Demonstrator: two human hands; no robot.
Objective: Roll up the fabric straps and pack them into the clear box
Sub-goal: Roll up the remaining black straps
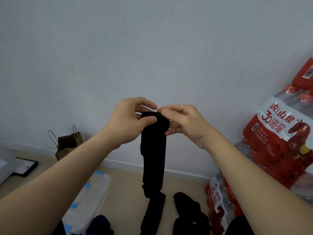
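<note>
matt black fabric strap (153, 150); clear plastic box (91, 197) with blue clips; brown paper bag (67, 146); glossy shrink-wrapped water packs (277, 141); matt wall (135, 48).

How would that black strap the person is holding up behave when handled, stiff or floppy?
Probably floppy: the black strap hangs limp from the left hand and right hand pinching its top end. Likely light, since fingertips alone carry it. It looks like matte cloth, so hardly slippery.
</note>
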